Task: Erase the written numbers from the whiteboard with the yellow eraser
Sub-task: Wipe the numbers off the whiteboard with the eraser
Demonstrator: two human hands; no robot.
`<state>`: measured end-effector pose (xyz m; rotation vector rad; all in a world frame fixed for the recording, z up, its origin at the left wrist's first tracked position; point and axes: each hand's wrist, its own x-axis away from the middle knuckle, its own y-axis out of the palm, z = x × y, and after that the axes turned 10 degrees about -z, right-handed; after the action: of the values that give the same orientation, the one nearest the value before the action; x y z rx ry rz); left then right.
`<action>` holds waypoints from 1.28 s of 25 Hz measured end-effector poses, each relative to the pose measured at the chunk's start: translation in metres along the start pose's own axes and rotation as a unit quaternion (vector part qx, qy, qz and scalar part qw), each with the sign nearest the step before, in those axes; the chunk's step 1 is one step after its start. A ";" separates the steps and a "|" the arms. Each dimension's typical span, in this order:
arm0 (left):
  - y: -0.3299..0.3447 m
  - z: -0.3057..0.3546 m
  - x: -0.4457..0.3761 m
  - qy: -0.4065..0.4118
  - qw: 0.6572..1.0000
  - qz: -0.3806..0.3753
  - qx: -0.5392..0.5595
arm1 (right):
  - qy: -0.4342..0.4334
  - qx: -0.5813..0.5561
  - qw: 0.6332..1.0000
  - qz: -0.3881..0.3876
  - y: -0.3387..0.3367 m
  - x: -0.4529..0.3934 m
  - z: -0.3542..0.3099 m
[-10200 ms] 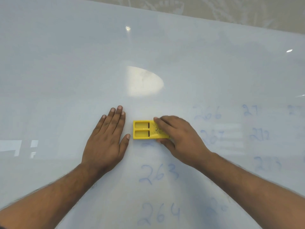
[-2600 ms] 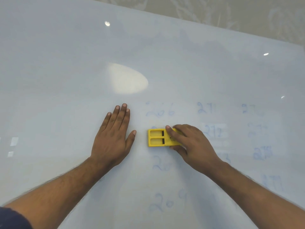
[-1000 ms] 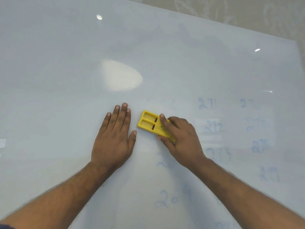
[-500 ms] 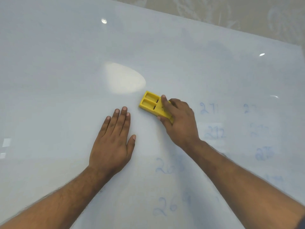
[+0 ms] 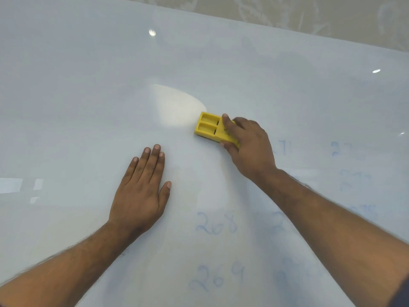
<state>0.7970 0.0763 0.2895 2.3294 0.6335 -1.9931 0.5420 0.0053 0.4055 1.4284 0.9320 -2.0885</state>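
Your right hand [image 5: 247,147] pinches yellow eraser [image 5: 210,128], flat on whiteboard [image 5: 88,85], far end of stroke. Left hand [image 5: 141,191] flat, fingers together, bracing. Risks: light pressure leaves ghosts; your forearm smears 268 [image 5: 215,224]; 269 [image 5: 218,278] missed.

We see beige patterned surface [image 5: 287,16] along top edge of frame, pale leaf-like motifs faint across it, blurred. We note large bright oval glare patch [image 5: 174,105] at centre, small light glint [image 5: 152,32] at upper centre, another glint [image 5: 376,71] at upper right. We spot pale rectangular reflections [image 5: 11,185] at left edge, mid-height.
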 end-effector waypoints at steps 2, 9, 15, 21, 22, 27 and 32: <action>0.000 0.000 0.003 0.000 1.000 -0.001 0.002 | -0.025 -0.011 1.000 -0.009 0.006 0.001 -0.009; 0.003 0.005 0.019 -0.007 1.000 -0.003 0.010 | -0.119 0.025 0.992 -0.044 0.017 0.091 -0.002; 0.006 0.011 0.032 -0.014 1.000 -0.017 0.013 | -0.004 -0.013 1.000 0.001 0.007 0.056 0.004; 0.011 0.011 0.046 -0.002 0.999 -0.027 0.024 | -0.114 -0.024 0.992 -0.055 0.028 0.097 -0.028; 0.011 0.012 0.049 0.000 0.999 -0.028 0.026 | -0.128 -0.023 0.989 -0.071 0.030 0.113 -0.029; 0.013 0.016 0.063 0.001 0.999 -0.026 0.029 | -0.180 0.014 0.973 -0.141 0.022 0.163 -0.007; 0.018 0.030 0.075 -0.027 0.999 -0.021 0.040 | -0.073 -0.017 0.995 -0.072 0.015 0.130 -0.004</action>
<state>0.7818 0.0737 0.2081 2.3145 0.6147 -2.1312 0.5068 0.0003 0.2797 1.2057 1.0324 -2.2361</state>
